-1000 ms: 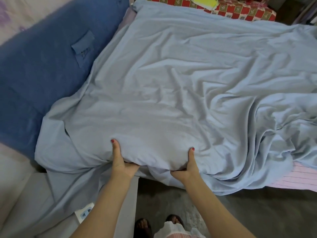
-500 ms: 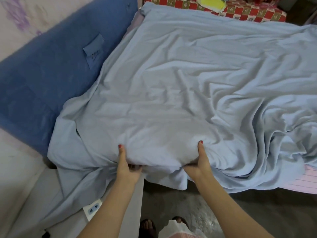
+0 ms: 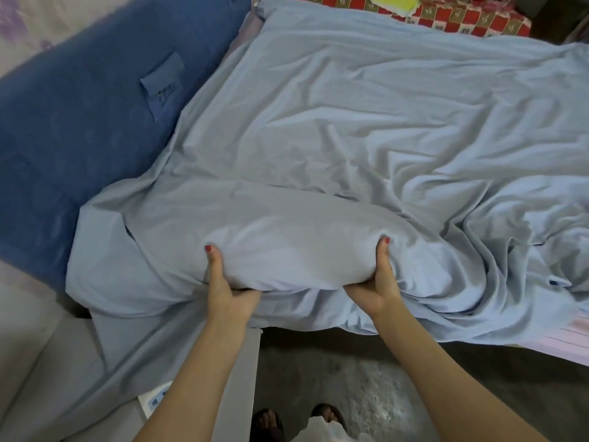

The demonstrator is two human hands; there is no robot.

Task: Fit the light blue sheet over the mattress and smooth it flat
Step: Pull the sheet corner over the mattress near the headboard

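From the head camera, the light blue sheet [image 3: 366, 122] lies over most of the bed, from the top of the frame down to the near edge. It is still full of wrinkles, mostly on the right side. A bit of the pink striped mattress [image 3: 570, 339] peeks out at the lower right, so the sheet is not fitted there yet.

In the lower middle of the frame, the left hand [image 3: 228, 290] and the right hand [image 3: 373, 288] hold up a puffy lump at the bed's near edge. Each thumb presses on top of the sheet and the fingers go under it, out of sight, so both hands are gripping it.

I think the step now is lifting the edge so the sheet can be tucked under. Next, the loose cloth hanging at the lower left needs pulling tight and pushing under, then the wrinkles need smoothing.
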